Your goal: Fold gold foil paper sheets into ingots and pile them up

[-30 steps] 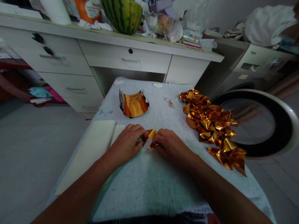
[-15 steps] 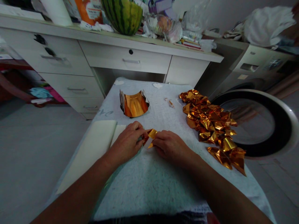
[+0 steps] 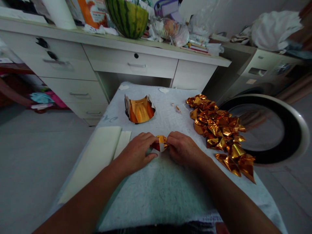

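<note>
A small folded piece of gold foil paper [image 3: 161, 139] with a white underside is between my two hands, low over the cloth-covered table [image 3: 156, 195]. My left hand [image 3: 138, 150] has its fingertips on the left end of the piece, its thumb held apart below. Closed on the right end is my right hand [image 3: 181, 146]; its thumb is mostly hidden. Beyond them stands a curved stack of gold foil sheets [image 3: 141, 110]. On the right lies a heap of folded gold foil pieces [image 3: 216, 125].
Long cream-coloured pads or folded sheets [image 3: 97, 152] lie along the table's left side. A tiny scrap [image 3: 177, 109] rests near the back. Behind is a white drawer cabinet [image 3: 156, 63] bearing a cut watermelon [image 3: 128, 19]. A washing machine's open round door [image 3: 296, 130] adjoins the table's right edge.
The left thumb has come away from the foil piece and spread downward. The piece has shifted slightly right and turned, showing a broader gold face. My right hand's grip has shifted slightly.
</note>
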Available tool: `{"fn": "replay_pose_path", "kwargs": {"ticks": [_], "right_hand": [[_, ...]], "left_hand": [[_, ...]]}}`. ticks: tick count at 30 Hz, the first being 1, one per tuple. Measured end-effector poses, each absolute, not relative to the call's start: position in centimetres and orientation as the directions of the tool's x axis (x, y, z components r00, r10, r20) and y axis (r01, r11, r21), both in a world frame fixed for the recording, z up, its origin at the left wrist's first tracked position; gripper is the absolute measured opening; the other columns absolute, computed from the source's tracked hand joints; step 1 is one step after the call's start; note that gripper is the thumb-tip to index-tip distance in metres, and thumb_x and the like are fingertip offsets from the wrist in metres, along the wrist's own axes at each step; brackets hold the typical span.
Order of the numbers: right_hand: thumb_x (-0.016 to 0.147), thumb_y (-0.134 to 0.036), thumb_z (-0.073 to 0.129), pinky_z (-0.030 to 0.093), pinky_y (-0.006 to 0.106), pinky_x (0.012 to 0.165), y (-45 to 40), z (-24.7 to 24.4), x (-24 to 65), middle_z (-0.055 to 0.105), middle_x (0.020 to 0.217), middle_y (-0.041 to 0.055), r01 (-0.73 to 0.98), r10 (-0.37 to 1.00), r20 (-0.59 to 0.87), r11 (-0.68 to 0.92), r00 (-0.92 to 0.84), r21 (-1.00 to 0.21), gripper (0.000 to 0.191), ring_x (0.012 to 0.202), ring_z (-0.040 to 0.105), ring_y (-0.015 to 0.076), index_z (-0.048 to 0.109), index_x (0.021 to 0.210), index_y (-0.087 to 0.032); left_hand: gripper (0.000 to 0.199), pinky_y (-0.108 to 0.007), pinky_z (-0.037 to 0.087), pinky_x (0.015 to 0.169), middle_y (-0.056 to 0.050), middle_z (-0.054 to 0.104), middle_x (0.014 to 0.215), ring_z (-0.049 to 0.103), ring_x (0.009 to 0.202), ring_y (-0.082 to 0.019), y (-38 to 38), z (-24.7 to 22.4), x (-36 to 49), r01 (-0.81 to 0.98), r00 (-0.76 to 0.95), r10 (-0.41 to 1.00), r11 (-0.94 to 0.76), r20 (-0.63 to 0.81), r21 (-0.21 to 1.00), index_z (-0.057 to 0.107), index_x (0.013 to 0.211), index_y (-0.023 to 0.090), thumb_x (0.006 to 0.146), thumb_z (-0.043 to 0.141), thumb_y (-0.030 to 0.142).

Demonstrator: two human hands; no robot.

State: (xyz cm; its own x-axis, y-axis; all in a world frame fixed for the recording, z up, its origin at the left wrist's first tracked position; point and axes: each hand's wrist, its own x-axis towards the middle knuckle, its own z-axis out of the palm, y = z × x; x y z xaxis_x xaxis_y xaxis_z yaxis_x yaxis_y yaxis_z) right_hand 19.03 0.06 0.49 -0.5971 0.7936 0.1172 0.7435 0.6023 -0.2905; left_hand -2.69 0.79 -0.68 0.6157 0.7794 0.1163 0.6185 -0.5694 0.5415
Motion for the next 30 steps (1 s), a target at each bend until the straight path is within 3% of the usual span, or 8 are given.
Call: {"fn": "replay_pose_path", "kwargs": {"ticks": [7,13,17,25,30], "right_hand": [[0.077,-0.005,0.049,0.039,0.028,0.074,0.0,0.3,18.9,0.056,0.085,0.0039,0.72,0.796,0.138,0.595,-0.589,-0.358,0.016,0.082,0.05,0.0171,0.056,0.083,-0.018],[0.074,-0.013,0.059,0.039,0.029,0.073,-0.1,0.5,18.7,0.056,0.088,0.0036,0.701,0.816,0.113,0.55,-0.567,-0.455,0.016,0.082,0.049,0.0171,0.053,0.088,-0.018],[0.076,-0.01,0.058,0.039,0.028,0.074,0.1,0.3,18.7,0.056,0.087,0.0034,0.705,0.819,0.118,0.548,-0.561,-0.45,0.013,0.083,0.049,0.0171,0.055,0.085,-0.018],[0.078,-0.002,0.052,0.04,0.028,0.076,0.4,-0.5,18.9,0.06,0.089,0.005,0.689,0.774,0.151,0.62,-0.615,-0.376,0.02,0.085,0.051,0.0177,0.063,0.086,-0.018],[0.082,-0.002,0.052,0.04,0.027,0.076,0.4,-0.6,19.1,0.061,0.085,0.0037,0.658,0.771,0.165,0.618,-0.616,-0.431,0.022,0.084,0.052,0.0167,0.065,0.089,-0.019]], "left_hand": [[0.013,-0.036,0.045,0.083,-0.004,0.065,0.097,0.056,0.093,-0.022,0.8,-1.5,-2.4,0.662,0.596,0.791,-0.583,0.141,0.47,0.057,0.094,0.021,0.085,0.053,0.013],[0.018,-0.036,0.046,0.08,-0.006,0.063,0.094,0.056,0.09,-0.023,0.7,-1.4,-2.3,0.698,0.562,0.807,-0.58,0.18,0.42,0.056,0.099,0.019,0.084,0.052,0.012],[0.015,-0.035,0.045,0.08,-0.004,0.063,0.09,0.055,0.088,-0.021,0.6,-1.3,-2.2,0.659,0.622,0.754,-0.65,0.213,0.378,0.059,0.088,0.02,0.086,0.049,0.009],[0.017,-0.035,0.048,0.079,-0.005,0.065,0.087,0.056,0.084,-0.021,0.4,-1.5,-2.3,0.652,0.664,0.711,-0.702,0.232,0.287,0.063,0.089,0.016,0.09,0.048,0.009],[0.016,-0.035,0.047,0.077,-0.006,0.063,0.087,0.055,0.084,-0.021,0.1,-1.4,-2.1,0.665,0.657,0.724,-0.687,0.208,0.292,0.063,0.092,0.016,0.092,0.048,0.012]]}}
